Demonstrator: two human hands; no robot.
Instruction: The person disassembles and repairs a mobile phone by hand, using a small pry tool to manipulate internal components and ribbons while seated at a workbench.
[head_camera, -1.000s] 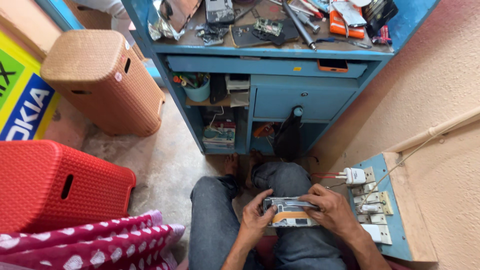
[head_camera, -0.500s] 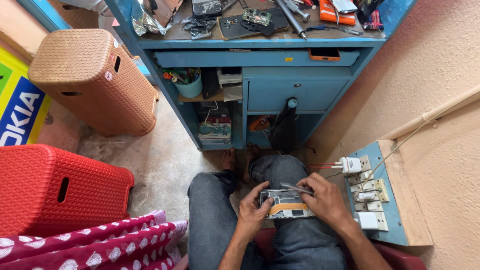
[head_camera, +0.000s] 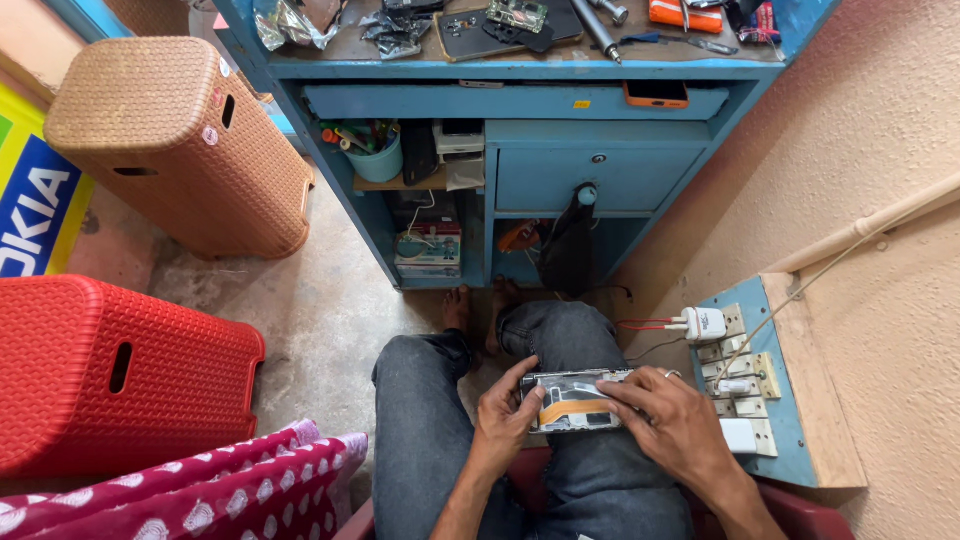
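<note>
Grey opened phone (head_camera: 572, 402) stays gripped by both hands.

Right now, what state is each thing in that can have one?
Opened phone with orange ribbon strip: back off, lying flat on the lap, held at both ends.
Left hand: grip closed on the phone's left end.
Right hand: fingers pressed on its right end.
Blue wooden desk drawer: shut.
White plug adapter: plugged into the blue switchboard.
</note>
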